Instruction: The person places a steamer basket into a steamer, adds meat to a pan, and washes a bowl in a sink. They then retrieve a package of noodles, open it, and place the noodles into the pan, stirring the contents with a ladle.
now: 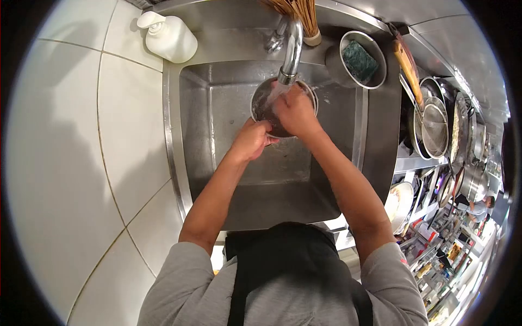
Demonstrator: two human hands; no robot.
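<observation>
Under the curved metal faucet (293, 49), a round metal bowl (261, 101) is held over the sink (244, 201). My left hand (253, 140) grips the bowl's lower left rim, thumb on top and fingers below. Running water falls into the bowl beside my right hand (295, 108), which reaches inside over its right part. The fingers of my right hand are bent, and water and blur hide their tips, so what they touch or hold cannot be made out.
A white pump bottle (173, 41) stands at the back left. Behind the faucet is a bristle brush (305, 22). At the right, a metal container (340, 65) holds a green scouring pad (359, 61). Strainers (435, 127) and pans hang farther right; a person (478, 209) stands far off.
</observation>
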